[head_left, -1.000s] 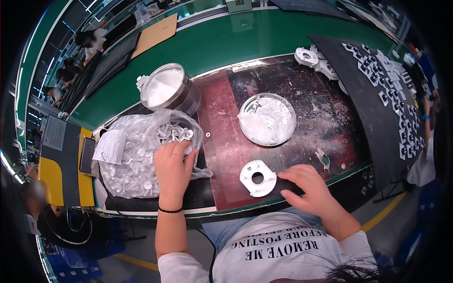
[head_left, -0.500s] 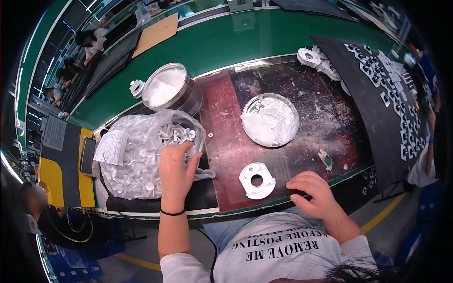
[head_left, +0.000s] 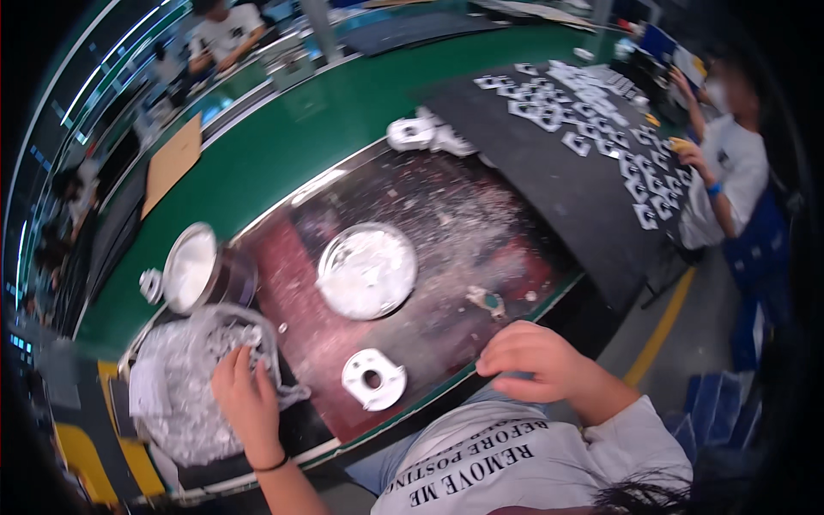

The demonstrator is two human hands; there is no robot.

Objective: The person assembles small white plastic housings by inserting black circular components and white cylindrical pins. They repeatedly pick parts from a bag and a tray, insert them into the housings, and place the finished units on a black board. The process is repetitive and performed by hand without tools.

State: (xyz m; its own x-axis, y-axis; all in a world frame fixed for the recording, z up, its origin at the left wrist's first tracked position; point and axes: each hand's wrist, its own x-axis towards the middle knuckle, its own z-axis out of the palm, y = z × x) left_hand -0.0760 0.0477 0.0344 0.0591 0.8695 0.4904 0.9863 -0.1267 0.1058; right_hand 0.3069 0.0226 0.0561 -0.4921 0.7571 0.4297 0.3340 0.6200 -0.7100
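Note:
My left hand [head_left: 246, 396] is at the mouth of a clear plastic bag [head_left: 184, 421] filled with small white plastic parts [head_left: 239, 336]. Its thumb stands apart from the fingers, and nothing shows between them. My right hand [head_left: 534, 359] hovers by the table's front edge, fingers stretched and thumb apart, holding nothing. Between the hands, a flat white plastic plate [head_left: 390, 383] with a round centre hole lies on the reddish board [head_left: 322, 399]. Beyond it sits a round shallow metal dish [head_left: 407, 296] with a white substance [head_left: 365, 273] in it.
A metal can [head_left: 233, 279] with white contents stands behind the bag, beside a small white part [head_left: 151, 286]. White housings [head_left: 421, 135] lie at the back. On the right, a black board [head_left: 558, 215] carries several white pieces; a co-worker [head_left: 730, 172] is beyond it.
The view has turned to the right, so the table appears rotated and the co-worker on the right shows more fully. My left hand stays at the bag; the white plate still lies on the board.

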